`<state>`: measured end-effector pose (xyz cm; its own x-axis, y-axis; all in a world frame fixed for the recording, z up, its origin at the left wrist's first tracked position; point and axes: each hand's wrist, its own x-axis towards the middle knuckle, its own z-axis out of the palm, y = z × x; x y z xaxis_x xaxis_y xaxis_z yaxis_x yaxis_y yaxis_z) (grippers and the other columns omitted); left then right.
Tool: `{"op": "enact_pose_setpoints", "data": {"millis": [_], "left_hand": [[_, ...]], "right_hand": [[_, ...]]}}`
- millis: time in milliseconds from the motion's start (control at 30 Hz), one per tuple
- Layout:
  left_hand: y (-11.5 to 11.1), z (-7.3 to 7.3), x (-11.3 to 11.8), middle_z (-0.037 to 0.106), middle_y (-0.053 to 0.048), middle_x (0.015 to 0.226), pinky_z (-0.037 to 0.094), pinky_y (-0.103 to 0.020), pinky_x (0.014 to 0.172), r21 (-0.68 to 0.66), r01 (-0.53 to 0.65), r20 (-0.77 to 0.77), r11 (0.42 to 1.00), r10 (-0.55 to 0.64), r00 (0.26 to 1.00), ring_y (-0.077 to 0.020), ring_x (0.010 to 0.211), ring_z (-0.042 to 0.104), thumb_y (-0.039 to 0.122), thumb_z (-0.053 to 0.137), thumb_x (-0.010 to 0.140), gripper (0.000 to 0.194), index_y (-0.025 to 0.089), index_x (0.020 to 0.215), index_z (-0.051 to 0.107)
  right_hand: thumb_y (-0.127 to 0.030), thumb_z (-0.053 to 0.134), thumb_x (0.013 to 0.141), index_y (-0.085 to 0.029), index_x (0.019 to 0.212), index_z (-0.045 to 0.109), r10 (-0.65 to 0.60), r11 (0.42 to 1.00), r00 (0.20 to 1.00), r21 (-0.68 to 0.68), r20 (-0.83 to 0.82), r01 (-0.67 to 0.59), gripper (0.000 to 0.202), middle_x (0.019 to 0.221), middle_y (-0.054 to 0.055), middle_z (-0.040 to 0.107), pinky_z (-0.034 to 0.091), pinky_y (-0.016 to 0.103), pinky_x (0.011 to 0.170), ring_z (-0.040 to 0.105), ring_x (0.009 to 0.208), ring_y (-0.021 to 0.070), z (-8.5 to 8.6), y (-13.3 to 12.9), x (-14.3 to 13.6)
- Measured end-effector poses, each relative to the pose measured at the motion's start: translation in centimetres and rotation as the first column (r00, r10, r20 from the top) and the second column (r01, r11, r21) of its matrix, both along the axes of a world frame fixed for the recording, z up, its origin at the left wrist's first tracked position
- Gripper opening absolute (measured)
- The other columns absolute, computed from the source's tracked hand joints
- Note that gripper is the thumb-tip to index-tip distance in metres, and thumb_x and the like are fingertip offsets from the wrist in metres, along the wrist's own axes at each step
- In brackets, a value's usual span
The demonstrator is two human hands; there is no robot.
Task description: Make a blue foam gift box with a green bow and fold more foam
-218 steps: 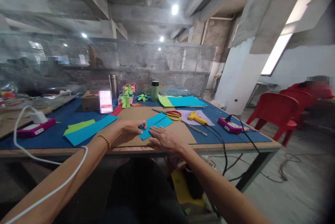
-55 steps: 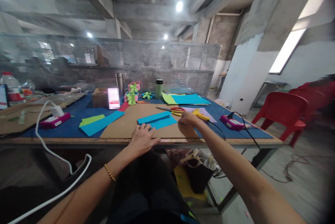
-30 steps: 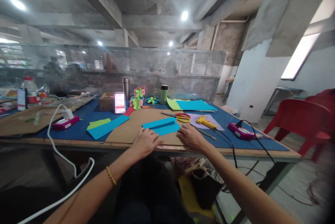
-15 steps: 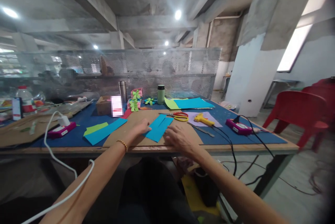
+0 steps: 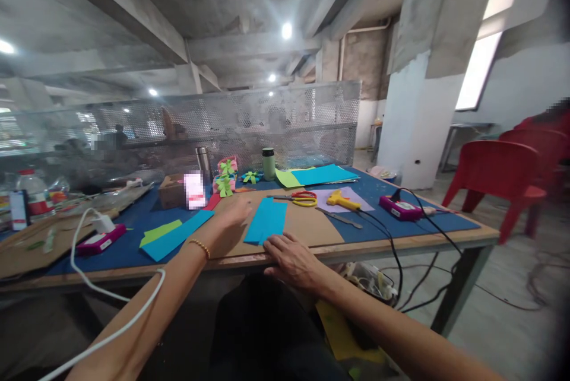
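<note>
A blue paper piece [image 5: 268,221] lies on a brown cardboard sheet [image 5: 314,229] in front of me, with a crease or slit near its lower end. My right hand [image 5: 291,257] is at the paper's near right corner, fingers resting at the table edge and thumb apart below them; I see nothing gripped in it. On the paper's left, over the cardboard, my left hand [image 5: 234,218] is smeared by motion, so its fingers cannot be made out. Scissors [image 5: 305,198] with red and yellow handles lie just beyond the paper's right side.
A yellow glue gun [image 5: 344,200] rests on lilac paper, near a metal blade-like tool [image 5: 341,218]. Blue strips [image 5: 178,235], stacked sheets [image 5: 327,174], paper flowers [image 5: 225,178], a green bottle [image 5: 268,164] and purple power strips [image 5: 401,208] stand around. A white cable [image 5: 133,324] crosses my left forearm.
My right hand has moved down from the paper's right side to its near corner. My left hand has come away from its left edge. The paper has turned straighter toward me.
</note>
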<state>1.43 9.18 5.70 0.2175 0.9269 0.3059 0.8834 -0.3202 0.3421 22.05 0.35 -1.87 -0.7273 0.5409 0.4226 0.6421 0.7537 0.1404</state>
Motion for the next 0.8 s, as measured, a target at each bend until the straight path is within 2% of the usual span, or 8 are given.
{"op": "enact_pose_setpoints", "data": {"millis": [67, 133, 233, 300, 400, 500, 667, 800], "left_hand": [[-0.2, -1.1, -0.7, 0.059, -0.013, 0.141, 0.041, -0.031, 0.105, 0.037, 0.094, -0.067, 0.995, -0.091, 0.994, -0.0252, 0.133, 0.051, 0.017, 0.049, 0.091, 0.040, 0.017, 0.128, 0.062], [-0.7, -2.9, -1.3, 0.047, -0.009, 0.154, 0.037, -0.037, 0.112, 0.051, 0.245, -0.237, 0.968, -0.226, 0.945, -0.0236, 0.142, 0.042, 0.021, 0.041, 0.096, 0.045, 0.024, 0.139, 0.055], [-1.8, -5.6, -1.7, 0.050, -0.009, 0.151, 0.029, -0.047, 0.117, 0.051, 0.246, -0.346, 0.968, -0.214, 0.914, -0.0227, 0.144, 0.039, 0.014, 0.032, 0.098, 0.049, 0.026, 0.141, 0.054], [-2.5, -6.5, -1.4, 0.056, -0.009, 0.145, 0.030, -0.050, 0.116, 0.060, 0.218, -0.341, 0.974, -0.185, 0.922, -0.0227, 0.141, 0.043, 0.016, 0.032, 0.098, 0.047, 0.027, 0.136, 0.057], [-3.3, -6.6, -0.3, 0.063, -0.011, 0.134, 0.032, -0.048, 0.115, 0.126, 0.198, -0.320, 0.972, -0.149, 0.936, -0.0243, 0.135, 0.048, 0.022, 0.037, 0.099, 0.037, 0.022, 0.120, 0.068], [-3.8, -6.3, 0.8, 0.064, -0.015, 0.127, 0.030, -0.047, 0.116, 0.193, 0.225, -0.367, 0.955, -0.142, 0.919, -0.0264, 0.130, 0.050, 0.027, 0.040, 0.099, 0.033, 0.017, 0.102, 0.072], [-4.6, -6.5, 1.7, 0.065, -0.016, 0.113, 0.031, -0.054, 0.111, 0.148, 0.323, -0.525, 0.935, -0.202, 0.827, -0.0289, 0.111, 0.058, 0.033, 0.039, 0.101, 0.036, 0.015, 0.096, 0.070], [-5.6, -6.5, 2.1, 0.066, -0.015, 0.106, 0.034, -0.053, 0.105, 0.172, 0.252, -0.462, 0.952, -0.148, 0.874, -0.0287, 0.107, 0.058, 0.037, 0.040, 0.101, 0.036, 0.016, 0.098, 0.069]], "right_hand": [[-0.044, 0.062, 0.094, -0.019, 0.116, 0.056, 0.032, 0.999, 0.999, -0.005, -0.026, -0.032, 0.033, 0.111, 0.009, 0.064, 0.039, 0.040, 0.099, 0.059, 0.106, 0.0241, -0.2, -0.3, 1.0], [-0.039, 0.057, 0.097, -0.021, 0.115, 0.057, 0.046, 0.999, 0.997, -0.002, -0.070, -0.046, 0.025, 0.113, 0.008, 0.065, 0.036, 0.041, 0.104, 0.059, 0.107, 0.0222, -0.4, -0.5, 2.3], [-0.035, 0.051, 0.101, -0.021, 0.110, 0.059, -0.009, 1.000, 0.993, 0.021, -0.119, 0.012, 0.019, 0.109, 0.006, 0.068, 0.030, 0.044, 0.112, 0.062, 0.105, 0.0200, -0.5, -0.4, 4.1], [-0.035, 0.047, 0.103, -0.021, 0.107, 0.061, -0.076, 0.996, 0.989, 0.031, -0.128, 0.080, 0.020, 0.106, 0.006, 0.069, 0.029, 0.045, 0.113, 0.064, 0.103, 0.0199, -0.4, 0.0, 5.0], [-0.036, 0.046, 0.103, -0.020, 0.105, 0.063, -0.207, 0.976, 0.968, 0.038, -0.144, 0.214, 0.023, 0.108, 0.009, 0.070, 0.033, 0.047, 0.110, 0.064, 0.105, 0.0231, -0.1, 0.7, 5.3], [-0.039, 0.050, 0.100, -0.017, 0.114, 0.063, -0.302, 0.944, 0.932, 0.075, -0.200, 0.322, 0.029, 0.125, 0.017, 0.065, 0.037, 0.048, 0.107, 0.059, 0.117, 0.0295, -0.1, 0.6, 4.3], [-0.040, 0.049, 0.101, -0.017, 0.132, 0.056, -0.100, 0.992, 0.985, 0.069, -0.140, 0.110, 0.039, 0.137, 0.015, 0.061, 0.032, 0.048, 0.113, 0.052, 0.131, 0.0280, -0.6, -0.4, 2.1], [-0.039, 0.048, 0.102, -0.021, 0.126, 0.060, -0.145, 0.989, 0.979, 0.013, -0.143, 0.148, 0.032, 0.131, 0.013, 0.065, 0.028, 0.050, 0.114, 0.053, 0.131, 0.0265, -0.8, -0.1, 2.9]]}}
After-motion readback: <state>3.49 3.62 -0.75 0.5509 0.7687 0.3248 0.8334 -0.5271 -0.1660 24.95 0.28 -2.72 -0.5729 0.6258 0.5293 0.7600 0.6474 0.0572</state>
